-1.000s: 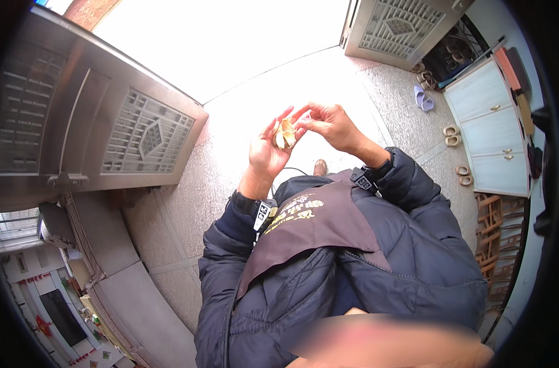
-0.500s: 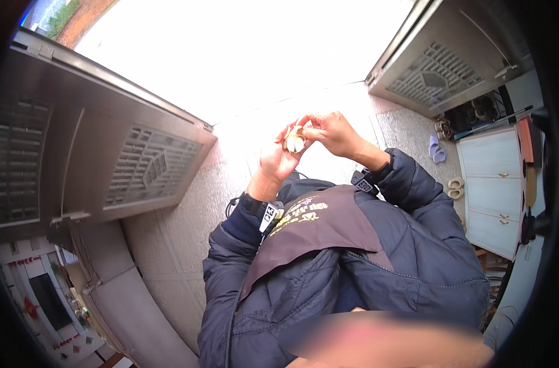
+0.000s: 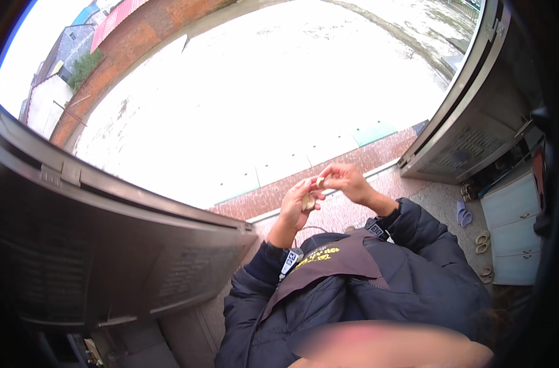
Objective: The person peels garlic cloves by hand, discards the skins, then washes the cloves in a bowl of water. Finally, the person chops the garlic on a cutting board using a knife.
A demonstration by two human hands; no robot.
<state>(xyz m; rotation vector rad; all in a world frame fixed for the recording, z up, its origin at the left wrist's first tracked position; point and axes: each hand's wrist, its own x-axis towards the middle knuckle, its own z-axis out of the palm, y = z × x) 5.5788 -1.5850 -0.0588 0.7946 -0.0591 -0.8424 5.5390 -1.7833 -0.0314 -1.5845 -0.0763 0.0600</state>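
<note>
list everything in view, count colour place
garlic-like pieces: at least two, cream, centre
metal doors: two, grey, left and right
cabinet: one, pale blue, far right
slippers: one pair, lavender, right floor
shoes: at least two pairs, beige, beside cabinet
brick wall: one, orange, outside upper left
bush: one, green, outside
wrist tags: two, black and white, wrists
apron: one, brown, person's chest
jacket: one, navy, person's body
left hand: one, bare, centre, cupping a piece
right hand: one, bare, centre, pinching a piece

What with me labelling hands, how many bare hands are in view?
2: the left hand, holding a pale garlic-like clump, and the right hand, beside it, pinching a small pale bit.
</note>
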